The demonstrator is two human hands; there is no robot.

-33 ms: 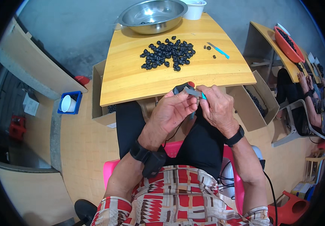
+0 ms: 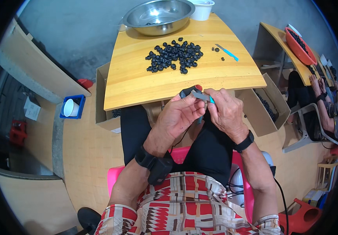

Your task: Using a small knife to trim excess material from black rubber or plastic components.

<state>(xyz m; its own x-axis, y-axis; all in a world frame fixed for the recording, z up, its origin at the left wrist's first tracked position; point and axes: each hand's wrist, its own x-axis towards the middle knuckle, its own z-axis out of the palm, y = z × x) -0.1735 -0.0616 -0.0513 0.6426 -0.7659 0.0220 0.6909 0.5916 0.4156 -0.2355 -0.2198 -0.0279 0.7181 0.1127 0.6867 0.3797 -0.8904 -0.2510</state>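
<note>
A grey-blue wall [image 2: 87, 35] stands behind a wooden desk [image 2: 137, 92], whose far end bears a steel basin [image 2: 165, 28] with a white tub [image 2: 202, 12] just beside it; a loose pile of black parts [image 2: 175, 56] lies on the desk's middle, with a spare knife [image 2: 232, 56] with a turquoise handle to its right, near a few dark bits [image 2: 223, 59]; before the near edge, above the person's lap, the right hand [image 2: 227, 111] grips a grey-bladed knife [image 2: 201, 96], its blade pointing left, against or just beside the left hand's fingertips; the left hand [image 2: 182, 111] is curled by a dark red-ended piece [image 2: 186, 93], though whether it pinches anything cannot be told; open cardboard boxes [image 2: 251, 107] flank the desk.
</note>
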